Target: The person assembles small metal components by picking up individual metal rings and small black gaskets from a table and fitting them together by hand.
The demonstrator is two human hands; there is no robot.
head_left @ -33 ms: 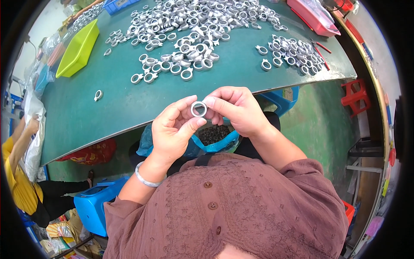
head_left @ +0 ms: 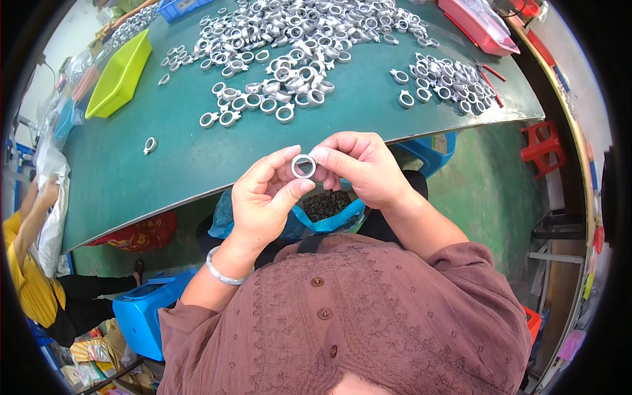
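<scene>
Together, half-curled, the left hand (head_left: 261,203) and right hand (head_left: 370,172) pinch a silvery ring (head_left: 303,176).

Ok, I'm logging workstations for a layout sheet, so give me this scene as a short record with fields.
Left hand: thumb and fingers grip a silvery ring
Right hand: thumb and fingers at that ring's right edge
Surface: green table
Far side: large pile of rings
Right side: smaller pile, red-handled tool beside it
Left side: lone ring; yellow-green tray beyond
Below hands: blue bag holding small pieces
</scene>
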